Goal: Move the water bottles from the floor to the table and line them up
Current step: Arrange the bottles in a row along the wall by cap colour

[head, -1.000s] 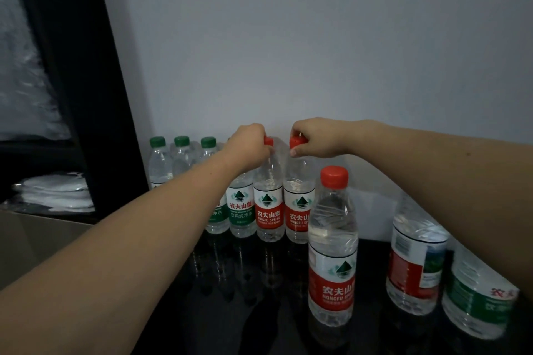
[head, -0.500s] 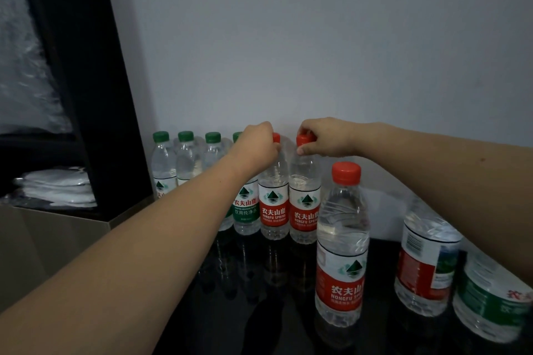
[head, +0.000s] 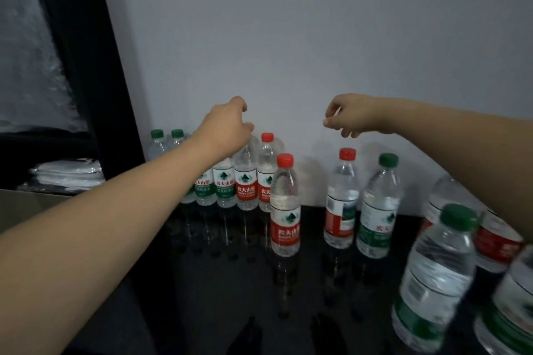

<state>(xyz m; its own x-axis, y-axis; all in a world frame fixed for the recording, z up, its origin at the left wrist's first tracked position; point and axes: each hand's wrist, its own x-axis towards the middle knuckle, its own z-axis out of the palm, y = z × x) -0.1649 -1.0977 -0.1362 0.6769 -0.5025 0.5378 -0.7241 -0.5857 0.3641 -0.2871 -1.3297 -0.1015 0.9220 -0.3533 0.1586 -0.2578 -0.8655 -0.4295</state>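
A row of water bottles with green and red labels stands against the wall on the black glossy table. My left hand hovers over the row with loosely curled fingers and hides the cap of a red-label bottle. Beside that one stands a red-capped bottle. My right hand hangs in the air to the right of the row, fingers loosely curled and holding nothing. In front of the row a single red-label bottle stands alone.
Loose bottles stand on the right: a red-capped bottle, a green-capped bottle and several more blurred ones near the right edge. A black post, white folded items and a cardboard box are at the left.
Both hands have let go of the red caps in the row. My right hand rose and moved right; my left hand lifted a little. The view shifted right.
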